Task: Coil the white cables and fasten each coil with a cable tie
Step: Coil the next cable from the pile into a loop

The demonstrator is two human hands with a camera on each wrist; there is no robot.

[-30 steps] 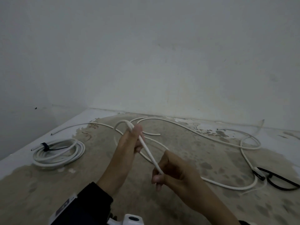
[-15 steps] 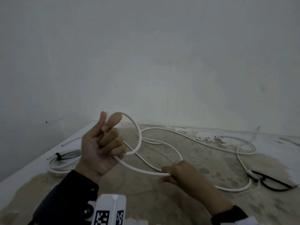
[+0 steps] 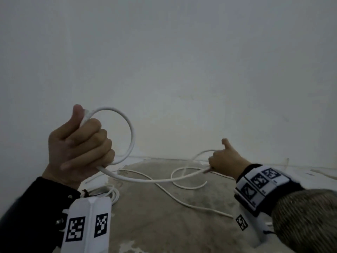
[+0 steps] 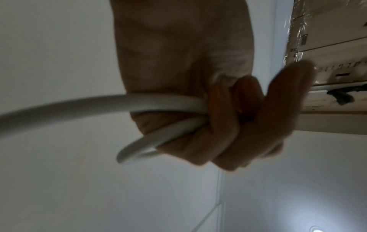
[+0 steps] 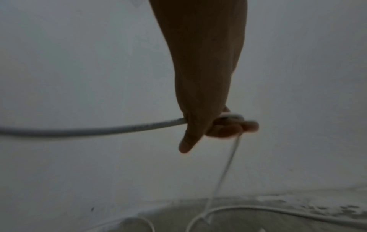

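Note:
My left hand point(image 3: 82, 143) is raised and grips one round loop of the white cable point(image 3: 131, 136), its end under my thumb. In the left wrist view my left hand point(image 4: 208, 125) has its fingers curled round two passes of the cable point(image 4: 99, 105). From there the cable sags across to my right hand point(image 3: 222, 159), which holds it in curled fingers, thumb sticking up. The right wrist view shows my right hand point(image 5: 222, 125) closed on the cable point(image 5: 99, 130), which drops from it to the floor. More loose cable point(image 3: 186, 187) lies on the floor below.
A finished white coil point(image 3: 109, 193) lies on the floor at the left, partly hidden behind my left wrist camera. A white wall point(image 3: 182, 70) stands close ahead. The floor point(image 3: 155, 216) is stained concrete with white patches.
My left hand rose and closed its fingers round a full loop. My right hand slid to the right along the cable, away from the left. The view tilted up; the black item left the frame.

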